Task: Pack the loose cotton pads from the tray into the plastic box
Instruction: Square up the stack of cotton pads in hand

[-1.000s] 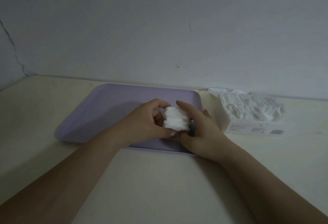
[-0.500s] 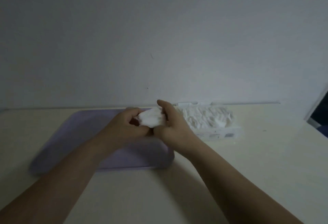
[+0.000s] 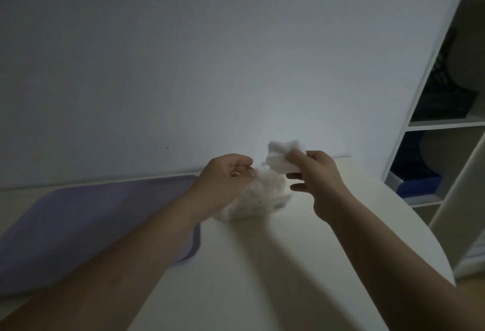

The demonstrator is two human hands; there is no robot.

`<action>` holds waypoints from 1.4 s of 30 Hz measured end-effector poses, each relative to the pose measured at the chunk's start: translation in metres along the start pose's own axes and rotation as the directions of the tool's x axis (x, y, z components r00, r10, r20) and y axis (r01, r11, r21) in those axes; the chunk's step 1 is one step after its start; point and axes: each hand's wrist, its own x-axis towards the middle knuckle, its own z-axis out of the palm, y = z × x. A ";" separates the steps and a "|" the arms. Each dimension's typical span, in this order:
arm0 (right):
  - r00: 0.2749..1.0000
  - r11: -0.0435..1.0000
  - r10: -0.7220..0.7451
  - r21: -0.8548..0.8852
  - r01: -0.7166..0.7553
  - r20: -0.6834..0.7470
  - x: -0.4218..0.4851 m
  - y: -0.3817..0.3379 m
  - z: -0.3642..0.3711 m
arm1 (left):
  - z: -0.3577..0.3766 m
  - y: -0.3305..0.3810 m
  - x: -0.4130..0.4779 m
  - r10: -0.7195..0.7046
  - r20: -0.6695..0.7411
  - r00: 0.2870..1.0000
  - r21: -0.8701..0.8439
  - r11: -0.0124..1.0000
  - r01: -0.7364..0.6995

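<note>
Right hand [image 3: 319, 173] was clamped on a small stack of cotton pads [image 3: 279, 156], thumb and fingers pinching it from the right, and held it up over the far end of the plastic box [image 3: 258, 199]. That box sat on the table [image 3: 288, 265] just right of the tray [image 3: 78, 215], already heaped with white pads, though blur hid its edges. Left hand [image 3: 223, 178] hovered at the box's left side with its fingers curled; whether it pinched anything could not be told.

By my reading the task was nearly done. What showed of the tray carried no pads, although the left forearm covered some of its right end, and the held stack looked like the last batch to go in. Setting it down and pressing it level seemed to be all that remained.

Half a second earlier both hands had clasped that stack together above the tray's right end. Now the right hand carried it alone, farther right, and the left hand had let go. The view had also swung right, bringing shelving [image 3: 446, 120] into sight.
</note>
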 end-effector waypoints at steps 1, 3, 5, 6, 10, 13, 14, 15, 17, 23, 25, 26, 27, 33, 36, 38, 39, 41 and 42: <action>0.999 0.999 0.036 0.024 -0.036 -0.030 0.003 0.001 -0.006 | 0.005 -0.001 0.003 0.034 0.026 0.999 0.092 0.995 -0.036; 0.993 0.993 0.113 0.038 -0.112 -0.022 0.007 0.004 -0.013 | 0.014 0.000 0.006 0.065 0.121 0.991 0.263 0.960 -0.095; 0.987 0.987 0.158 0.004 -0.158 0.024 0.008 0.009 -0.012 | 0.020 0.002 0.009 0.073 0.214 0.974 0.370 0.917 -0.150; 0.985 0.986 0.163 -0.026 -0.162 0.049 0.008 0.012 -0.010 | 0.022 0.001 0.010 0.075 0.254 0.964 0.414 0.892 -0.179; 0.989 0.982 0.134 -0.141 -0.124 0.060 0.010 0.018 -0.001 | 0.027 0.000 0.015 0.023 0.326 0.945 0.533 0.821 -0.204; 0.995 0.977 0.093 -0.198 -0.082 0.045 0.013 0.021 0.003 | 0.030 0.002 0.017 -0.039 0.385 0.922 0.634 0.738 -0.234; 0.995 0.973 0.089 -0.217 -0.076 0.050 0.014 0.021 0.005 | 0.030 0.003 0.017 -0.056 0.397 0.916 0.670 0.699 -0.248; 0.994 0.968 0.091 -0.238 -0.076 0.054 0.015 0.022 0.006 | 0.030 0.003 0.018 -0.060 0.401 0.914 0.693 0.673 -0.260; 0.993 0.954 0.101 -0.288 -0.081 0.054 0.019 0.023 0.009 | 0.029 0.004 0.021 -0.045 0.401 0.915 0.712 0.644 -0.280; 0.993 0.907 0.097 -0.417 -0.059 0.069 0.029 0.022 0.010 | 0.024 0.007 0.019 -0.053 0.451 0.891 0.715 0.619 -0.325; 0.992 0.859 0.103 -0.510 -0.049 0.078 0.033 0.019 0.011 | 0.022 0.006 0.018 -0.063 0.459 0.886 0.704 0.634 -0.320; 0.991 0.829 0.102 -0.558 -0.039 0.082 0.035 0.018 0.012 | 0.020 0.006 0.018 -0.064 0.459 0.886 0.696 0.646 -0.314; 0.992 0.797 0.098 -0.604 -0.028 0.083 0.037 0.017 0.015 | 0.018 0.006 0.017 -0.056 0.461 0.886 0.681 0.662 -0.312; 0.998 0.436 0.036 -0.899 0.033 0.054 0.034 0.008 0.040 | 0.012 0.003 0.015 -0.080 0.466 0.881 0.648 0.709 -0.278; 0.997 0.307 0.011 -0.949 0.071 0.078 0.031 0.008 0.048 | 0.010 -0.003 0.015 -0.071 0.466 0.882 0.625 0.732 -0.272; 0.988 0.289 0.094 -0.953 0.087 0.119 0.030 -0.001 0.047 | 0.010 -0.006 0.015 -0.055 0.460 0.886 0.610 0.745 -0.271; 0.975 0.303 0.166 -0.949 0.090 0.146 0.029 -0.007 0.045 | 0.009 -0.009 0.016 -0.047 0.456 0.889 0.603 0.751 -0.270; 0.938 0.333 0.290 -0.939 0.087 0.190 0.027 -0.019 0.042 | 0.010 -0.012 0.017 -0.030 0.444 0.895 0.592 0.760 -0.268; 0.939 0.341 0.286 -0.936 0.087 0.191 0.029 -0.020 0.041 | 0.010 -0.012 0.017 -0.024 0.442 0.897 0.588 0.762 -0.270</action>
